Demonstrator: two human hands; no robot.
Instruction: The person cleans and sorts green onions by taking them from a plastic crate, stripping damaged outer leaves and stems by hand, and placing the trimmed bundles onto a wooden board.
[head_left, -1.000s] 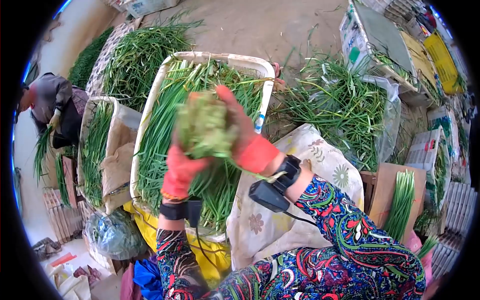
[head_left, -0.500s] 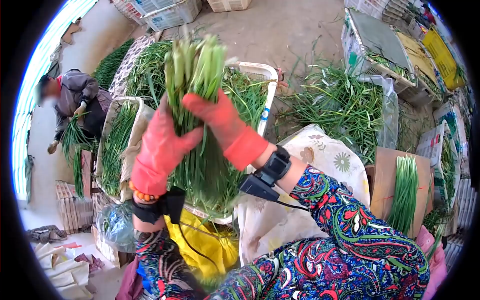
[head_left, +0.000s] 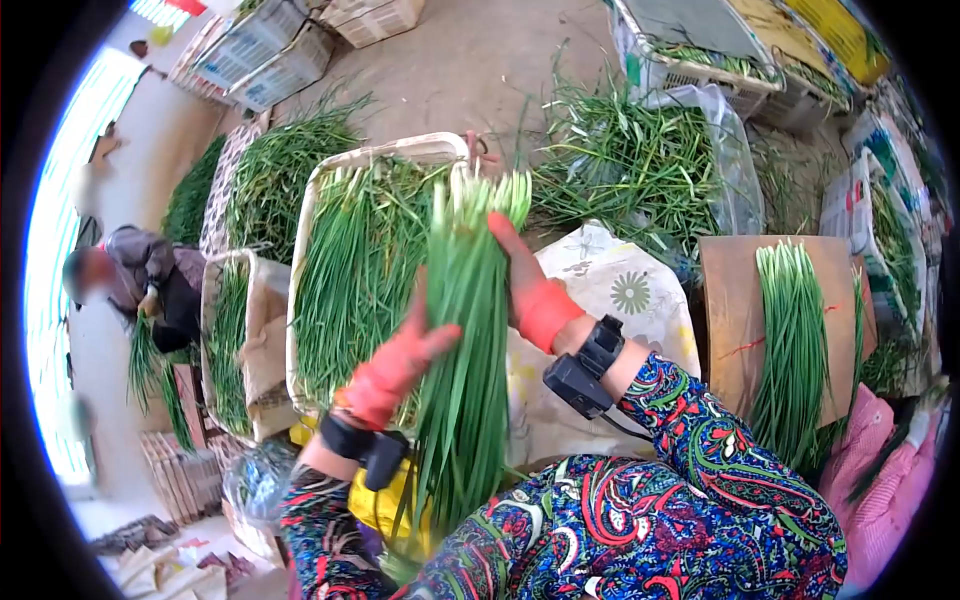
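Observation:
A bunch of garlic chives (head_left: 465, 320) hangs between my two red-gloved hands, pale cut ends up and green leaves trailing toward my lap. My left hand (head_left: 398, 362) presses on its left side, thumb across the front. My right hand (head_left: 528, 285) grips the right side just below the pale ends; some fingers are hidden behind the leaves. Left of the bunch stands a white crate (head_left: 400, 150) filled with more chives. To the right, a neat bundle of chives (head_left: 790, 330) rests on a brown board (head_left: 728, 300).
A flower-print cloth (head_left: 605, 335) covers a surface on my right. Loose leaves (head_left: 625, 155) lie heaped beyond it. Another person (head_left: 140, 265) handles chives at the left, beside a smaller lined crate (head_left: 265, 340). Stacked crates (head_left: 265, 60) stand at the back.
The bunch has come down and toward me, to the right of the crate's middle, and its leaves now hang straighter. My view has shifted to the right.

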